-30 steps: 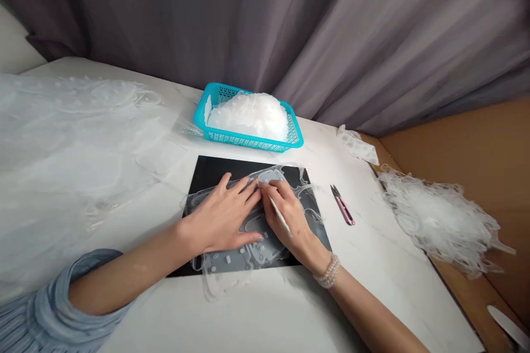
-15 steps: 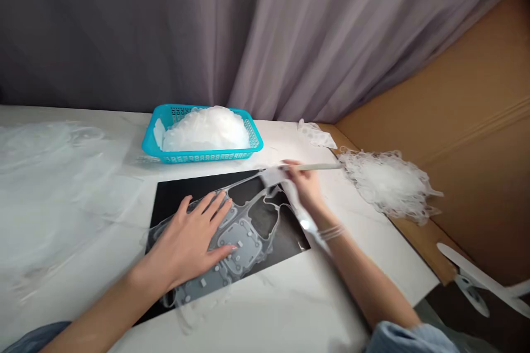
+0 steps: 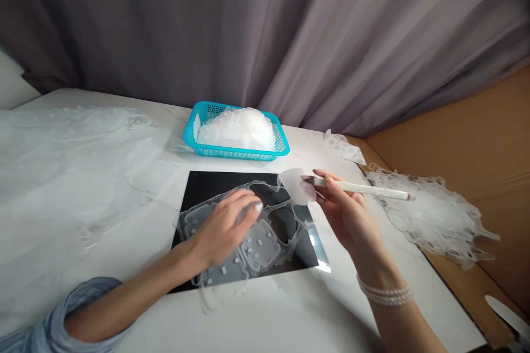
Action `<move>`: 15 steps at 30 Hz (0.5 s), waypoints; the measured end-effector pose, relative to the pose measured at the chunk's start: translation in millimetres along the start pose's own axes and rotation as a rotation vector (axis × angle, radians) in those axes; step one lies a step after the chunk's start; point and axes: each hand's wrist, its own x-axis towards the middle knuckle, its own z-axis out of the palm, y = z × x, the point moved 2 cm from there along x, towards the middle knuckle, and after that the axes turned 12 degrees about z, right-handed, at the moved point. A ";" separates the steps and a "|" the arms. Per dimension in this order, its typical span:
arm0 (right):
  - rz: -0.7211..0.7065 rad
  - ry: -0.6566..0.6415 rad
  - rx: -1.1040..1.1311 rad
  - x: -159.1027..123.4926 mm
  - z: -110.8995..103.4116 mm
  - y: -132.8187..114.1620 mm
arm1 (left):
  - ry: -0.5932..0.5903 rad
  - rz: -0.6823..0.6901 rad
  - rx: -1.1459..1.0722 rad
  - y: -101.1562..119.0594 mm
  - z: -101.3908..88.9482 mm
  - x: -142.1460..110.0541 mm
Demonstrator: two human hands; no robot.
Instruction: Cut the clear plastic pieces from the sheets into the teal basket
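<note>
A translucent moulded silicone-like sheet [image 3: 263, 248] with raised pads and cut-out openings lies on a black mat [image 3: 215, 179]. Above its left middle is my left hand [image 3: 226, 226], fingers loosely bent and holding nothing visible; whether the fingertips touch the sheet is unclear. My right hand [image 3: 345, 209] is closed on a white pen-shaped tool [image 3: 372, 190], whose dark tip points left. At the same fingertips is a rounded frosted piece [image 3: 296, 185], over the mat's far right corner. Its edge held by the fingers is partly hidden.
A blue basket [image 3: 236, 153] heaped with frosted pieces stands at the back. Piled translucent sheets [image 3: 83, 176] cover the left side. Stringy offcuts [image 3: 434, 212] lie at right, near a cardboard wall [image 3: 467, 121]. A perforated scrap [image 3: 343, 147] sits behind my right hand.
My left hand has gone from spread flat on the sheet to bent fingers. My right hand has turned palm up, with the frosted piece and tool at its fingertips. The view has shifted left.
</note>
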 end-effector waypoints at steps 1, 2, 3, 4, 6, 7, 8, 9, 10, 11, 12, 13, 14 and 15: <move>-0.024 -0.095 -0.065 -11.5 12.4 -3.5 | 0.005 -0.111 -0.295 1.8 1.8 2.1; -0.038 -0.217 -0.156 -21.9 23.0 -6.1 | -0.021 -0.219 -0.577 3.4 4.8 3.4; -0.051 -0.329 -0.247 -30.3 31.2 -7.9 | -0.061 -0.314 -0.810 4.7 7.9 3.8; -0.068 -0.410 -0.323 -35.9 36.5 -9.3 | -0.086 -0.386 -0.971 5.5 10.5 3.6; -0.109 -0.393 -0.416 -37.0 39.0 -11.0 | -0.041 -0.473 -1.071 4.2 13.2 2.0; -0.126 -0.300 -0.447 -33.3 37.5 -11.3 | 0.005 -0.500 -1.042 2.7 13.9 0.7; -0.135 -0.194 -0.482 -28.2 35.6 -10.7 | 0.042 -0.514 -0.993 1.4 14.5 -0.5; -0.124 -0.110 -0.529 -22.7 34.5 -8.9 | 0.061 -0.516 -0.940 0.6 15.2 -1.5; -0.097 -0.061 -0.578 -17.6 34.6 -6.0 | 0.062 -0.505 -0.885 0.4 16.0 -2.1; -0.061 -0.051 -0.619 -13.3 36.1 -2.3 | 0.056 -0.487 -0.831 0.5 16.7 -2.4; -0.021 -0.073 -0.638 -10.4 39.0 1.8 | 0.055 -0.466 -0.775 0.6 17.3 -2.4; 0.024 -0.116 -0.632 -8.8 42.6 6.2 | 0.060 -0.444 -0.720 0.8 17.8 -2.3; 0.071 -0.162 -0.605 -8.3 46.6 10.2 | 0.065 -0.424 -0.668 1.0 18.2 -2.2; 0.110 -0.200 -0.562 -8.6 50.2 13.7 | 0.071 -0.407 -0.621 1.2 18.6 -2.2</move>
